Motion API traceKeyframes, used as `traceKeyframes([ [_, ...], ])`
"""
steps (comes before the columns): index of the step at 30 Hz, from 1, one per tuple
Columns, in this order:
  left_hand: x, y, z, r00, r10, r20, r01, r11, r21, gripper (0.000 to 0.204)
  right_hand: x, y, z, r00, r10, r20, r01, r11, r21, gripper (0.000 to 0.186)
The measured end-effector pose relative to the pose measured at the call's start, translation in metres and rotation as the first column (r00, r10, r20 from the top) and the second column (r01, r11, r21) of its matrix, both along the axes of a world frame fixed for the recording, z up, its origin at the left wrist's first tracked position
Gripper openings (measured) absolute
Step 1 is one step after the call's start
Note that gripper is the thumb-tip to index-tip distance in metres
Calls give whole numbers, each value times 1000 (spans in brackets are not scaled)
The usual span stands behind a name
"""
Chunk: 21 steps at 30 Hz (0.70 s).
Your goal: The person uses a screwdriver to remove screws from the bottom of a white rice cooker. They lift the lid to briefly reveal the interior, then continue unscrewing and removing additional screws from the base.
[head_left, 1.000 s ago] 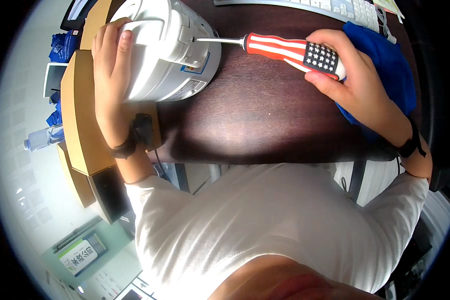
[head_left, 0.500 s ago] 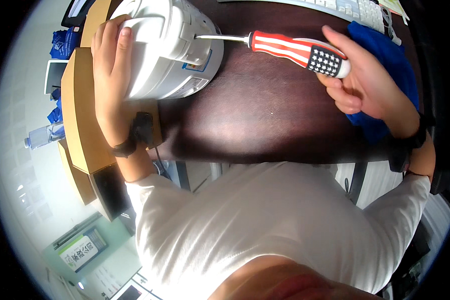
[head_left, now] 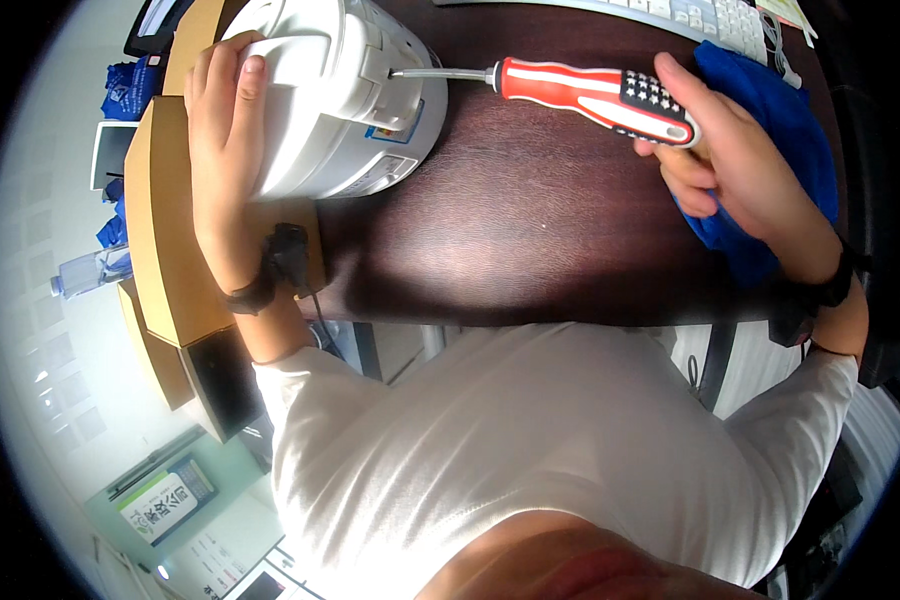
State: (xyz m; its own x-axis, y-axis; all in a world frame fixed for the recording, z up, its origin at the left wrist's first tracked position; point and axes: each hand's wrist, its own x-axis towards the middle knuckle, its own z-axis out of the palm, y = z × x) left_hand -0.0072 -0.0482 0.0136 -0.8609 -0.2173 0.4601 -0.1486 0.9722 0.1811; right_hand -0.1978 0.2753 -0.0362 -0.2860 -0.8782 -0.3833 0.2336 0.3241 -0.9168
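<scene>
A white rice cooker (head_left: pixel 305 150) lies on its side at the far left of the desk, its rounded lid part toward me. My left hand (head_left: pixel 225 130) is closed over its left side, thumb and fingers pressed on the white shell. In my right hand (head_left: pixel 725 155) is the handle end of a screwdriver (head_left: pixel 570 88), pinched between thumb and fingers. Its handle is red and white striped, with white stars on black. The metal shaft points left, and its tip meets a recess in the raised part of the cooker; the screw itself cannot be made out.
Beneath my right hand lies a blue cloth (head_left: pixel 770 130). A white keyboard (head_left: pixel 690 15) stands at the desk's far edge. Left of the cooker are cardboard boxes (head_left: pixel 160 230), and a black plug (head_left: pixel 288 250) with its cord hangs by my left wrist. The dark desk (head_left: pixel 510 220) ends near my body.
The screwdriver handle has turned about its length, showing its stars and stripes differently. My right fingers have shifted around the handle end. The cooker and my left hand stay nearly still.
</scene>
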Motion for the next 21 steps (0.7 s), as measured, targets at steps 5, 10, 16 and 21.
traceKeyframes([
  [5, -1, 3, 3, 1000, 2, -8, -2, 1000, -3, 35, 22, -1, -12, 651, -210, -730, -63, 943, -328, 38],
  [10, 0, -3, 1, 1000, -9, 7, 9, 1000, -15, 35, 28, -2, -10, 600, -231, -766, -137, 913, -383, 27],
  [16, 0, 0, 0, 1000, -4, -5, 4, 999, -33, 35, 4, -1, -4, 976, 50, 212, -54, 999, 10, 50],
  [21, 0, 2, 1, 1000, 5, -11, -5, 1000, -11, 35, 23, -4, -14, 746, -186, -639, -38, 947, -319, 39],
])
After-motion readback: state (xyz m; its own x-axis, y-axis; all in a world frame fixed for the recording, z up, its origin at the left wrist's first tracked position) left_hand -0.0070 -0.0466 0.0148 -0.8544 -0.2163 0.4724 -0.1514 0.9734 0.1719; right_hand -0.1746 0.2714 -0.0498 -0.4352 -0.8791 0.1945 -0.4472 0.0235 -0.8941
